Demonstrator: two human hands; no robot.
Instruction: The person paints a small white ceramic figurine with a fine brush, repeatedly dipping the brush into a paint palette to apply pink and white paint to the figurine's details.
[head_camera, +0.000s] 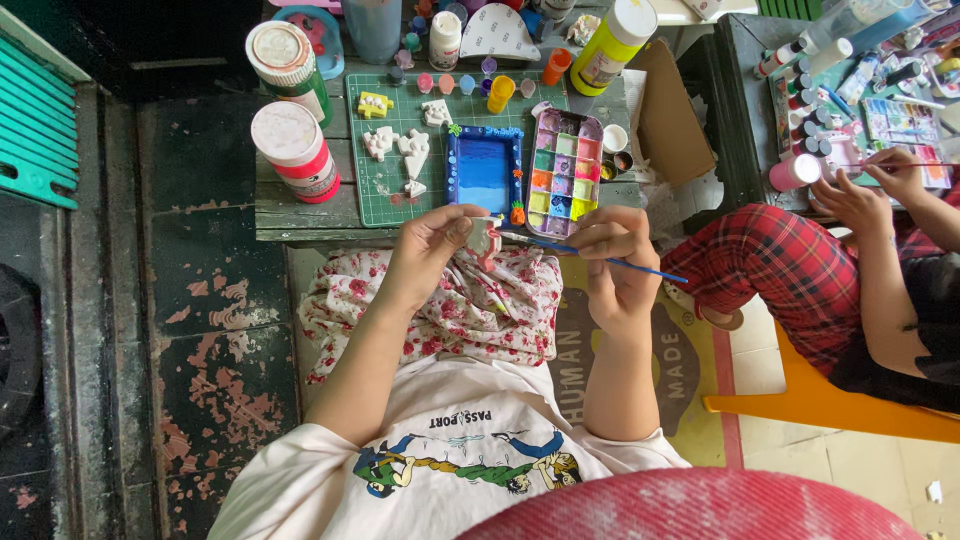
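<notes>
— Red rounded edge (690, 505) is filling the bottom nearest the lens; above it, what is the left hand (432, 245) doing?

— It is pinching a small white plaster piece (482, 238) just below the blue frame (484, 172), fingers clamped on it.

— And the right hand (615, 262)?

— Closed around a thin blue paintbrush (590, 253), its tip touching the piece.

— Risk?

— I judge the piece is hanging over the floral cloth (470, 300); a slack pinch could be dropping it, or wet paint smearing.
</notes>
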